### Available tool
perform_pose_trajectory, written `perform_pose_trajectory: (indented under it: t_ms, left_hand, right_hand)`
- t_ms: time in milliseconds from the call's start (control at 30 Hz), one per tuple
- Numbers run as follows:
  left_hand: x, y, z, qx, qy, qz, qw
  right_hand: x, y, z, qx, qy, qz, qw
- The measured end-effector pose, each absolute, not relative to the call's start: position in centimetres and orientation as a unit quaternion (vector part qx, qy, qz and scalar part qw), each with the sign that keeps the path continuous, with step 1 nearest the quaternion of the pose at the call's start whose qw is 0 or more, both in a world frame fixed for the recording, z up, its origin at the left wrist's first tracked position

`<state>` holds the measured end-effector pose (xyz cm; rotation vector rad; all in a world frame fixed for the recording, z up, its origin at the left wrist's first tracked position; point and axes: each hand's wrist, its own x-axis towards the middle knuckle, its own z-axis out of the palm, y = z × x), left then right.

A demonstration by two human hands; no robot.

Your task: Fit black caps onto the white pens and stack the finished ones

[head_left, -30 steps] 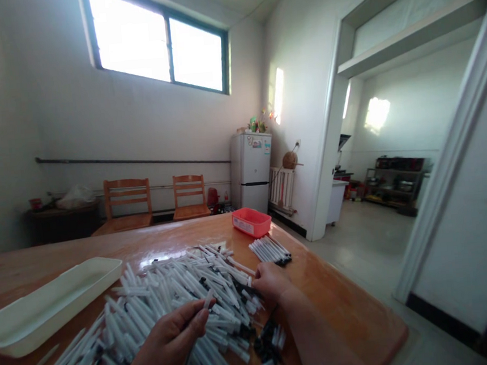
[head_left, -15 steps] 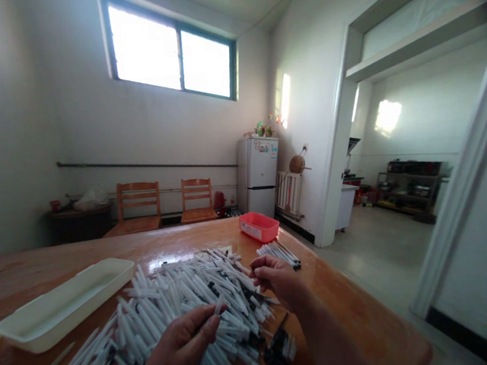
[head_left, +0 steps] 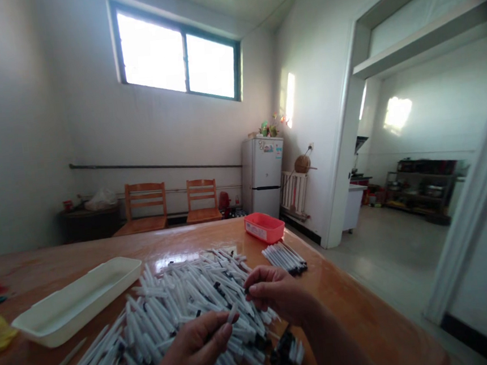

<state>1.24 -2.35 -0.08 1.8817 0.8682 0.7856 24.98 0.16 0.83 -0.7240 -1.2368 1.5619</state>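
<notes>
Pinching smooth translucent tube (head_left: 232, 313), left fingers (head_left: 221, 336); dark nub (head_left: 247, 290), right fingers (head_left: 259, 289)

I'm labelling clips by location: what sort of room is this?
Probably a home dining room: wooden chairs, a fridge, and shelving in what looks like a kitchen beyond the doorway.

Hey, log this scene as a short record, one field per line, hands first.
left hand: pinching a small translucent piece
right hand: pinching a small dark piece
surface: wooden table
near hands: loose pile of whitish tubes
left side: long pale tray
beyond right hand: row of dark-ended tubes, red basket
background: fridge, two wooden chairs
</notes>
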Motion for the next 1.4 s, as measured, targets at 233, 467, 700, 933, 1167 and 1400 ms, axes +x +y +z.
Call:
perform_pose_trajectory:
  t_ms: [233,467,700,933,1167,1400]
  left_hand:
    - [1.5,-2.8,0.6,0.773,0.346,0.303,0.437]
    - [1.6,-3.1,1.0,0.779,0.353,0.292,0.429]
    - [1.6,-3.0,1.1,0.789,0.351,0.285,0.417]
    - [1.7,-3.1,1.3,0.789,0.357,0.282,0.413]
    - [1.7,-3.0,1.0,0.793,0.359,0.277,0.407]
    - [1.6,-3.2,1.1,0.796,0.359,0.280,0.400]
  right_hand:
    - [24.5,-0.4,1.1,-0.315,-0.553,0.620,0.458]
    - [24.3,-0.8,1.4,-0.320,-0.580,0.603,0.444]
    - [24.2,-1.0,1.6,-0.326,-0.586,0.602,0.433]
    - [24.2,-1.1,1.6,-0.332,-0.595,0.595,0.427]
    - [24.2,-1.1,1.8,-0.346,-0.600,0.586,0.420]
    - [24.1,-1.3,1.9,-0.332,-0.609,0.593,0.409]
